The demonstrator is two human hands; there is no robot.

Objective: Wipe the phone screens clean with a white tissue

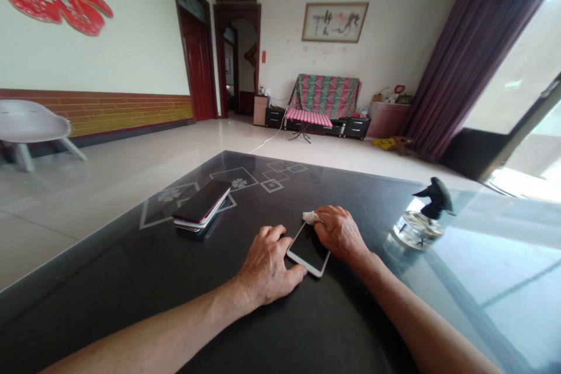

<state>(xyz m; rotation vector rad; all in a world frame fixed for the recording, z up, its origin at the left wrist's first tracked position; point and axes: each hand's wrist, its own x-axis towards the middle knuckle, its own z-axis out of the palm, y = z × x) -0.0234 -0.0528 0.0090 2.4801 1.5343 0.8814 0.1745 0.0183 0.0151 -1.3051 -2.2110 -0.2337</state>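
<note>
While the left hand point(269, 263) braces the near left corner of a white-framed phone point(312, 250), the right hand point(339, 231) works at its far end with a small white wad point(311, 218). The phone lies flat, dark screen up, on the glossy black table point(109, 286), directly in front of the person. The left thumb reaches the near edge and the forefinger the left side, holding the corner between them, probably so that the phone cannot slide; the other fingers bend loosely on the tabletop. The right fingers are bunched together and pinch the wad, a hold that seems suited to pressing on a small spot. A stack of flat, phone-like devices point(202, 204) sits well to the left, apparently kept out of the forearms' way. A clear spray bottle point(418, 228) stands upright beyond the right forearm, likely within that arm's reach.
</note>
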